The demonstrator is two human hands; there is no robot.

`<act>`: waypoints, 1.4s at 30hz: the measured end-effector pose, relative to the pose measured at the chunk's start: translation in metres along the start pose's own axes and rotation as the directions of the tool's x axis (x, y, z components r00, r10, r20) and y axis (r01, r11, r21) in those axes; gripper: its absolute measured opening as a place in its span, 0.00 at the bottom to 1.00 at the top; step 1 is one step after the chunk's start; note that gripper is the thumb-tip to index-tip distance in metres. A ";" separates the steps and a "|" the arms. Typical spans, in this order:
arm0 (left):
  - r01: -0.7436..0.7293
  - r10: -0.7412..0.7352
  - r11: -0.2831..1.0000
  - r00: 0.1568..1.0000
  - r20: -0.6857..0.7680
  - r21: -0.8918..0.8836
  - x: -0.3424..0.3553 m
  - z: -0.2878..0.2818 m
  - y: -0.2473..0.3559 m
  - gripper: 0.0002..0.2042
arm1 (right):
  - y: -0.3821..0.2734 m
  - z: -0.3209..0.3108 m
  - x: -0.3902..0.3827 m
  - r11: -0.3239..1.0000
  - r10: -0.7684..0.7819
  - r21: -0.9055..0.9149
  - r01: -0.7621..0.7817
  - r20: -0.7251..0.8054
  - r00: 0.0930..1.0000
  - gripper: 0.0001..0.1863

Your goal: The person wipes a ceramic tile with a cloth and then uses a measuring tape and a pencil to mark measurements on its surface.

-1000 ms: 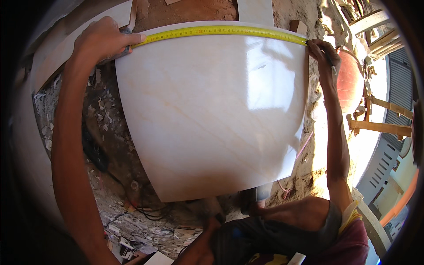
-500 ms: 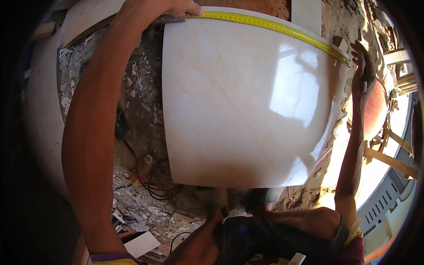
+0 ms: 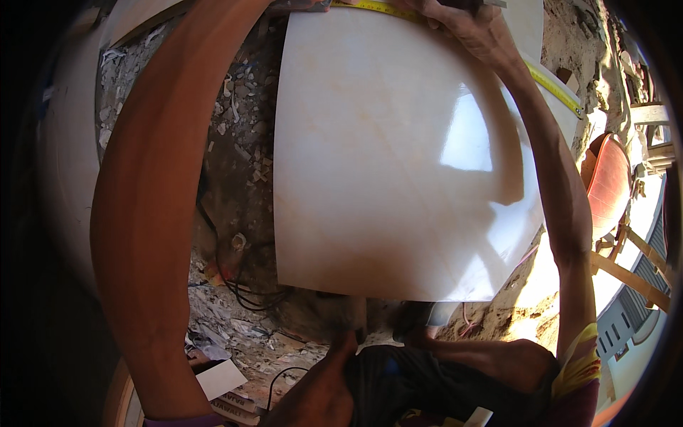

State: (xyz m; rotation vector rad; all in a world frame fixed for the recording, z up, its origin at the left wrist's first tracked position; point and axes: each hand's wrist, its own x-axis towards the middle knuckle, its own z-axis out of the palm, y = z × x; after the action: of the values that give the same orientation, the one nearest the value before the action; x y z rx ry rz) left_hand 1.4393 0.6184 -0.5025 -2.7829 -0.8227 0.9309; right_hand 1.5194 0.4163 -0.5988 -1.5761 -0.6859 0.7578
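A large glossy white tile (image 3: pixel 363 164) with faint beige veining lies below me, a yellow tape measure (image 3: pixel 553 87) stretched along its far edge. My left forearm reaches up the left side; the hand is mostly beyond the top edge, near the grey tape case (image 3: pixel 306 6), its fingers hidden. My right hand (image 3: pixel 469 28) is over the tile's far edge, close to the tape's numbered middle, with fingers curled around what looks like a dark pen, partly cut off by the frame. My right forearm crosses above the tape's right part.
Rubble (image 3: pixel 242 114) and black cables (image 3: pixel 249 299) lie left of and below the tile. A red rounded object (image 3: pixel 608 185), wooden beams (image 3: pixel 633 277) and sandy ground are at the right. Another pale board (image 3: pixel 67 171) stands at the far left. My legs show at the bottom.
My right hand has left the tape's right end and moved left to the far middle of the tile. My left hand has risen toward the top edge, mostly out of view.
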 end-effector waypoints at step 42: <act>0.105 -0.102 0.989 0.994 0.034 -0.102 0.003 0.000 -0.008 0.39 | 0.006 0.027 0.004 0.989 -0.141 0.019 0.147 -0.169 0.975 0.10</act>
State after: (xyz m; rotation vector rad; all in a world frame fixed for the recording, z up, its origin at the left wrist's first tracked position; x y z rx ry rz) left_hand 1.4375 0.6265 -0.5025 -2.7873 -1.0384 0.9384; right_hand 1.5011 0.4353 -0.6073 -1.5244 -0.6536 0.5198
